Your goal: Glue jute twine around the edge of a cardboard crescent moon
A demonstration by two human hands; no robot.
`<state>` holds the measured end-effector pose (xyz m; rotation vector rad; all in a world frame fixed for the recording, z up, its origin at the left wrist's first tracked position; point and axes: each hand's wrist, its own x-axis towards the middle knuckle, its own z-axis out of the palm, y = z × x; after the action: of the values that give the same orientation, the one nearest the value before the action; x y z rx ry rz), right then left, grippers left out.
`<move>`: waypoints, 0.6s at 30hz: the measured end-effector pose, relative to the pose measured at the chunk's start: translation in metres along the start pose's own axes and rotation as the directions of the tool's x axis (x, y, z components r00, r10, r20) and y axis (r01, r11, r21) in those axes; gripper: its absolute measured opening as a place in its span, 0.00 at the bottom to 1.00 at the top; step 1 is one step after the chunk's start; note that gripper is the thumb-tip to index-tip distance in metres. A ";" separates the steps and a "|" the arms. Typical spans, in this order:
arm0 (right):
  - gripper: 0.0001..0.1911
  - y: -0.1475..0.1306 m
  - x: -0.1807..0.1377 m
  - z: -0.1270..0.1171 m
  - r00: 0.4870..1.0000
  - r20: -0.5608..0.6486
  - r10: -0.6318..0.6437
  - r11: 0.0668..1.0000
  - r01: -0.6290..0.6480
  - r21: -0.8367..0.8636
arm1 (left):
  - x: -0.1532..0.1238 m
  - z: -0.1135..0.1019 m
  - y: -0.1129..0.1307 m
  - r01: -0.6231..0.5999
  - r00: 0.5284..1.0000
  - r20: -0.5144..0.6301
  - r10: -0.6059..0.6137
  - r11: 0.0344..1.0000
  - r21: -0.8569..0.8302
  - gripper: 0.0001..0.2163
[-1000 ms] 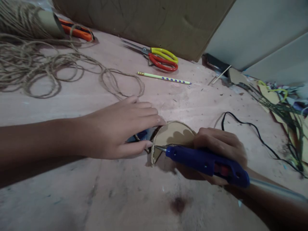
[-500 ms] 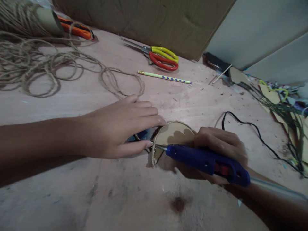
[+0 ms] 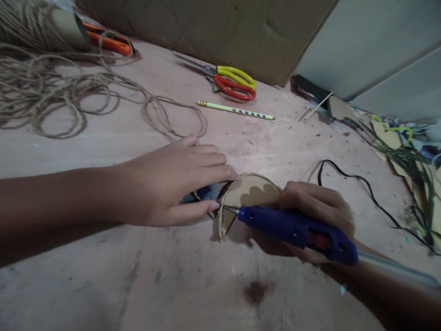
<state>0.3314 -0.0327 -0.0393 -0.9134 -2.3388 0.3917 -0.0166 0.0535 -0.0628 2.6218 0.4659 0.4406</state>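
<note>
A curved cardboard piece [image 3: 253, 187] lies on the table, with twine [image 3: 221, 216] running along its edge. My left hand [image 3: 182, 179] steadies its left side, index finger on the upper edge and thumb against the twine. Under that hand a dark blue item [image 3: 203, 193] partly shows; its kind is hidden. In my right hand [image 3: 317, 211] is a blue hot glue gun [image 3: 275, 224] with a clear glue stick [image 3: 396, 268] sticking out of its back. The metal nozzle points left and meets the cardboard close to the twine and my left thumb.
Loose twine [image 3: 65, 99] and its roll [image 3: 69, 30] lie at upper left, beside an orange-handled tool [image 3: 112, 43]. Scissors [image 3: 236, 82] and a pencil [image 3: 237, 110] rest before a cardboard box [image 3: 220, 32]. A black cord [image 3: 368, 188] and scraps [image 3: 389, 135] are on the right.
The glue gun and my right hand have shifted very slightly. The twine's lower end has moved a little to the right and down; my left hand stays almost in place.
</note>
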 end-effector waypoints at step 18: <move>0.10 -0.002 0.008 -0.003 1.000 0.013 -0.018 1.000 0.018 -0.010 | 0.000 0.001 -0.001 -0.013 1.000 -0.021 0.012 1.000 -0.019 0.18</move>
<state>0.3272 -0.0282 -0.0330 -0.8963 -2.3608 0.3793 -0.0168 0.0536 -0.0637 2.6050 0.4499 0.4753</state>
